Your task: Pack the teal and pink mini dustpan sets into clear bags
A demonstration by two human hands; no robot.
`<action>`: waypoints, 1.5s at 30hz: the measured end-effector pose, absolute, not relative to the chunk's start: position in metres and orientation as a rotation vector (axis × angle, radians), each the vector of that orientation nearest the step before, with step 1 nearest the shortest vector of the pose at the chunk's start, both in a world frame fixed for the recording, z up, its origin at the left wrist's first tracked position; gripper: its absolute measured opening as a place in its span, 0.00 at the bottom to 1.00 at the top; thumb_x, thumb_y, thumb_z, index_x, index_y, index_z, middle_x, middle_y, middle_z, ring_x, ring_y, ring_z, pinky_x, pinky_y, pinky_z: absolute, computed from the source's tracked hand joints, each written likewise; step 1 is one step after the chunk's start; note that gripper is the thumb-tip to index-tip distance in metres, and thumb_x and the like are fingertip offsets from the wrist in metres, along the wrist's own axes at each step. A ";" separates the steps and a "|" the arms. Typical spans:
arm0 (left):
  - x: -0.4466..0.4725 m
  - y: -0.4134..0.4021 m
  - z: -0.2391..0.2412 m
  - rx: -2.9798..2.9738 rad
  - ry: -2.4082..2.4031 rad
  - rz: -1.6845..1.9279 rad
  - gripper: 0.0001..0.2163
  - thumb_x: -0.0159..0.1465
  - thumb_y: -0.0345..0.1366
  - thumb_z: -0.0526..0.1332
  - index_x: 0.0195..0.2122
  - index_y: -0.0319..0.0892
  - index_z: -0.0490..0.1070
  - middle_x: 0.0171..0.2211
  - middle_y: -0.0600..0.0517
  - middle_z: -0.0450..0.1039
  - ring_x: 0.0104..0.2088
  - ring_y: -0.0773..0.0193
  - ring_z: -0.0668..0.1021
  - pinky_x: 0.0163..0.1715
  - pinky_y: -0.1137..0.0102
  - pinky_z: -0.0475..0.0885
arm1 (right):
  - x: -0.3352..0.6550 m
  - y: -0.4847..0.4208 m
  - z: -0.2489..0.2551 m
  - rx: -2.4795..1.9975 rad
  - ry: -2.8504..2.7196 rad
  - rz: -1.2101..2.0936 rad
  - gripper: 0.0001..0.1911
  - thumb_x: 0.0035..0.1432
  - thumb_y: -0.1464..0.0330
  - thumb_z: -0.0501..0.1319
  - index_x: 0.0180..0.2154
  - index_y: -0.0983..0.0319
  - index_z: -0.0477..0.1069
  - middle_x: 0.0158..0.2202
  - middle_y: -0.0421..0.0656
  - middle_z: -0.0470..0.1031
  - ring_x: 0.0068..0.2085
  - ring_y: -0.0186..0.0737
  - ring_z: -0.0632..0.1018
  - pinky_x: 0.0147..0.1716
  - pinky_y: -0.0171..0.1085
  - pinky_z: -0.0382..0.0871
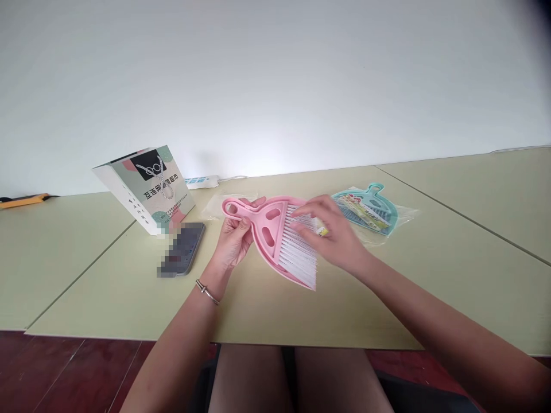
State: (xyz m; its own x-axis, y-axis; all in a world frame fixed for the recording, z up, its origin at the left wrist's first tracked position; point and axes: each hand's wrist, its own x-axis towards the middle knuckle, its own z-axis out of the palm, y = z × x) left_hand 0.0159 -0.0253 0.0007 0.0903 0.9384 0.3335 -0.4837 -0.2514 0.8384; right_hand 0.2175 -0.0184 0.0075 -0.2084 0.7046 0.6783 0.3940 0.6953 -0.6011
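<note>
My left hand point(236, 238) is closed around the handle end of a pink dustpan point(270, 265), thumb on top. Nested in the pan is a matching pink hand brush point(275, 234), its white bristles pointing right. The set is held up over the table, tilted toward me. My right hand point(329, 232) hovers at the bristles with thumb and fingers apart; whether the fingertips touch them I cannot tell. A small yellow patch shows behind the right hand, mostly hidden. Farther right, a teal dustpan and brush set point(379, 203) lies in clear plastic wrapping with a printed label.
On the left stand a paper gift bag point(172, 192) with rope handles and a phone point(183, 249) in front of it. Clear plastic film point(215, 205) lies behind my left hand. A white power strip point(202, 182) is near the wall; an orange object point(26, 200) sits far left.
</note>
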 end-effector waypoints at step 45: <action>-0.021 -0.006 -0.046 2.008 1.951 0.907 0.29 0.49 0.20 0.53 0.54 0.43 0.57 0.56 0.38 0.60 0.60 0.48 0.61 0.58 0.49 0.53 | 0.219 0.120 -0.040 -0.925 -2.879 -0.399 0.20 0.49 0.85 0.54 0.38 0.60 0.73 0.37 0.47 0.74 0.36 0.41 0.75 0.35 0.37 0.60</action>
State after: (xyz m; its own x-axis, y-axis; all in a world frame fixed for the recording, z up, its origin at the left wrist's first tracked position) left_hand -0.0207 -0.0061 -0.0462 -0.0585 0.9565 0.2857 0.8349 -0.1100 0.5392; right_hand 0.2186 0.1200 -0.0403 -0.8124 0.5593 0.1650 0.5831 0.7825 0.2186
